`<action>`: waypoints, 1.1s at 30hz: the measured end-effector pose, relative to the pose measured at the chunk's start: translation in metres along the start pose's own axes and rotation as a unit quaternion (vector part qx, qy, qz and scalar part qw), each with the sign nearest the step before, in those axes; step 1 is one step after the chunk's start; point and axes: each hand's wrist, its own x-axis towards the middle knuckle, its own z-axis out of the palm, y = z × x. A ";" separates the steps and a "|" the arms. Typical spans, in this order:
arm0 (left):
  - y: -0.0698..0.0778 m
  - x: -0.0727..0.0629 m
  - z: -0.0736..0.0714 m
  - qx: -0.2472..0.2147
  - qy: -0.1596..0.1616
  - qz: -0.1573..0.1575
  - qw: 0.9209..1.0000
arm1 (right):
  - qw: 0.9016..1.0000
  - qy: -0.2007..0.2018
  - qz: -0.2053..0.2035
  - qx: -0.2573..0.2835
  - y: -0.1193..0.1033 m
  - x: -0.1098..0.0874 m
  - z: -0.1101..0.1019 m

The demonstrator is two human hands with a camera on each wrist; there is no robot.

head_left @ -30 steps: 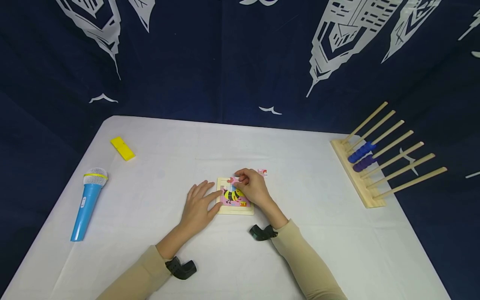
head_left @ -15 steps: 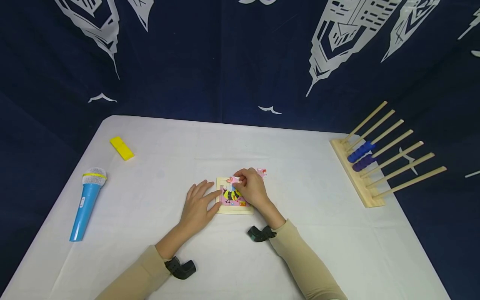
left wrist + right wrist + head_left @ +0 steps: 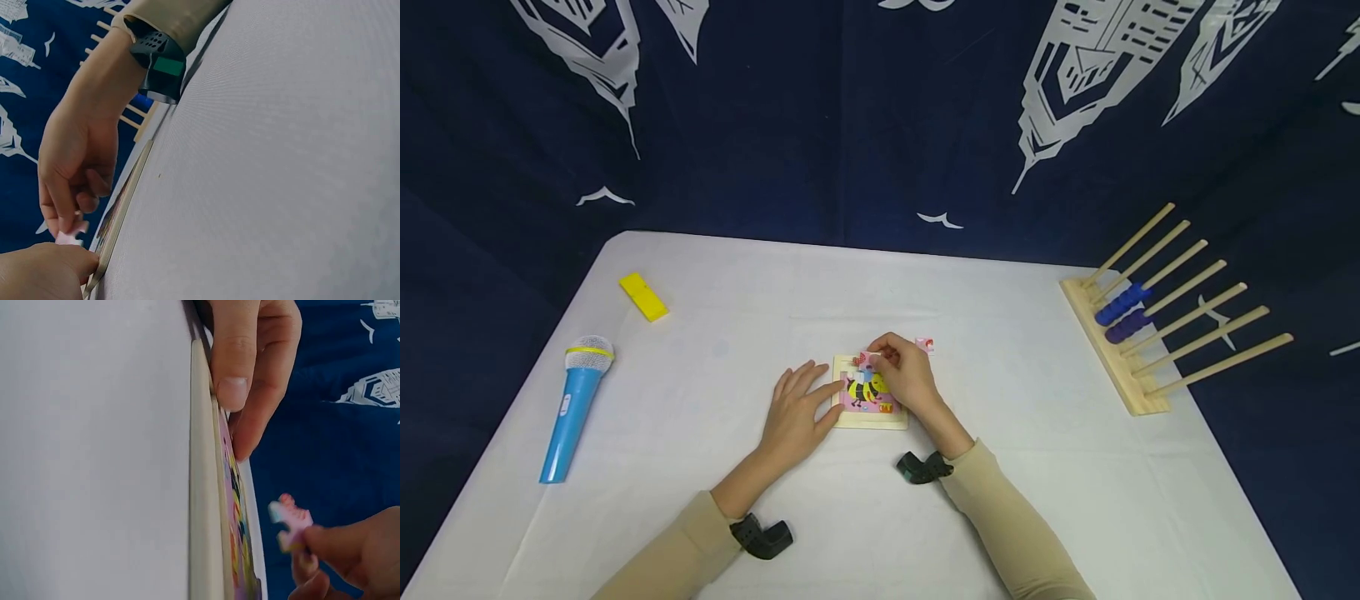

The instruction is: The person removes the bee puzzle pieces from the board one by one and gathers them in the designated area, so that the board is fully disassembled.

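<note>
A small jigsaw puzzle in a pale wooden frame point(image 3: 871, 422) lies on the table, with a yellow-and-black striped bee on pink. My right hand point(image 3: 912, 373) hovers over its upper right part. Between thumb and fingertips it pinches a pink puzzle piece point(image 3: 295, 520), seen raised off the board in the right wrist view. My left hand point(image 3: 797, 412) rests at the frame's left side, fingers loosely spread, thumb and index finger touching its edge. Another pink puzzle piece point(image 3: 927, 343) lies just beyond my right hand. That hand hides the board's upper right corner.
At the left lie a blue toy microphone point(image 3: 576, 408) and a yellow block point(image 3: 644, 297). A wooden peg rack point(image 3: 1116, 358) with blue and purple beads stands at the right edge. Behind the table hangs a dark blue printed cloth point(image 3: 775, 125).
My right thumb has shifted slightly up, and the pinched puzzle piece has tilted, so more of the bee shows beneath it. The left hand stays in place.
</note>
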 end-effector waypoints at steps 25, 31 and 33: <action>0.000 -0.001 0.002 -0.005 0.008 0.000 1.000 | 0.993 -0.006 0.109 -0.039 0.061 0.022 -0.108; 0.000 -0.001 0.002 -0.003 0.005 -0.001 1.000 | 0.991 -0.021 0.116 -0.071 0.068 0.029 -0.105; 0.000 0.000 0.002 -0.002 0.005 -0.001 1.000 | 0.990 -0.021 0.112 -0.087 0.069 0.031 -0.104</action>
